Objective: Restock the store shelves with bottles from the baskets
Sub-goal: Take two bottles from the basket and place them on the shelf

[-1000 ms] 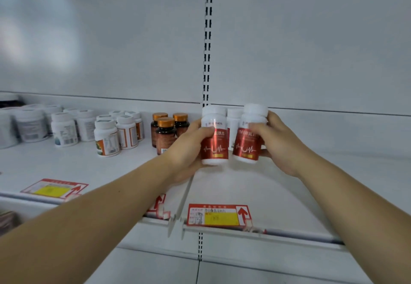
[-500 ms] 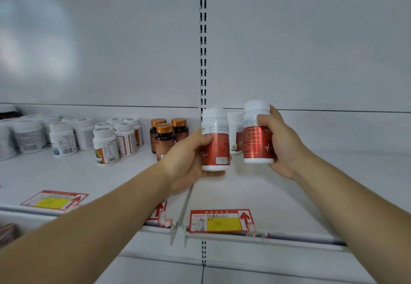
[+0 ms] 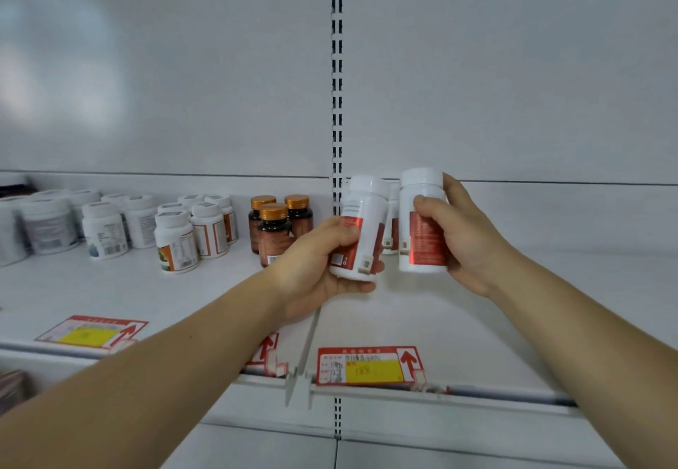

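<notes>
**Two red-label bottles held above the shelf**

We hold a white-capped bottle in each hand, both clear of the white shelf below them. The left bottle tilts with its cap to the right; the right bottle stands upright just beside it. A third like bottle stands on the shelf behind the gap between them. What the bottles contain we cannot tell. Left of our fingers stand three amber bottles with orange caps, then white jars. A red price tag sits on the shelf edge below. Our left hand curls round its bottle from below; our right hand grips its bottle, thumb across the front.
</notes>
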Tool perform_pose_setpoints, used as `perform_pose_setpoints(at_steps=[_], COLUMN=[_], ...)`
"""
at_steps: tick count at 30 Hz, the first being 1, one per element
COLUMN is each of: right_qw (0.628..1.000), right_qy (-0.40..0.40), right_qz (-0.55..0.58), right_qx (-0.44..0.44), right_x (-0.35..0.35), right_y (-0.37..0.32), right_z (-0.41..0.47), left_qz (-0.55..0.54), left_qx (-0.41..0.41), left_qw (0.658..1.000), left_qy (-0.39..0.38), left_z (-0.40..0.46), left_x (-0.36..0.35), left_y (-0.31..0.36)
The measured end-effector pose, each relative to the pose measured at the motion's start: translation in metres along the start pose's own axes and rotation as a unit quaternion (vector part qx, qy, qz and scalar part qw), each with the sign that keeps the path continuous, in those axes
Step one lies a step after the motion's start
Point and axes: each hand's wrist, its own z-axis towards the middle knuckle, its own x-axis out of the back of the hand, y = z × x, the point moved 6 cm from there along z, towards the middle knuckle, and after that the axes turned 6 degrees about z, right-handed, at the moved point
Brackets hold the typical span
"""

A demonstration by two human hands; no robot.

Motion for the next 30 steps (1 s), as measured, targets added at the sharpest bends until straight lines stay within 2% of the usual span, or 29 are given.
perform_pose_setpoints(at_steps=[6, 11, 15, 17, 19, 22, 26, 30], right_qw=[0.998, 0.988, 0.963, 0.959, 0.968, 0.977, 0.989, 0.997], right_qy=[0.039, 0.083, 0.192, 0.219, 0.215, 0.194, 0.149, 0.069], right_qz=[-0.033, -0.068, -0.137, -0.134, -0.071, 0.037, 0.013, 0.027], right_qx=[0.048, 0.114, 0.130, 0.120, 0.111, 0.083, 0.021, -0.021], right_x=[0.008, 0.013, 0.030, 0.034, 0.034, 0.035, 0.027, 0.013], right_y=[-0.003, -0.014, -0.019, -0.019, -0.019, -0.016, -0.009, -0.001], right_z=[0.002, 0.000, -0.001, -0.001, 0.000, 0.003, 0.004, 0.003], left_qz=[0.038, 0.041, 0.025, 0.033, 0.060, 0.077, 0.071, 0.131], left_qx=[-0.012, -0.035, -0.077, -0.097, -0.116, -0.127, -0.126, -0.157], left_qw=[0.999, 0.993, 0.979, 0.967, 0.958, 0.959, 0.962, 0.960], left_qy=[0.020, 0.108, 0.187, 0.232, 0.255, 0.240, 0.230, 0.189], left_z=[0.003, 0.006, 0.004, 0.002, 0.001, 0.001, -0.001, -0.003], left_x=[0.003, 0.018, 0.031, 0.037, 0.039, 0.035, 0.032, 0.022], left_y=[-0.001, 0.002, 0.011, 0.014, 0.017, 0.019, 0.019, 0.024])
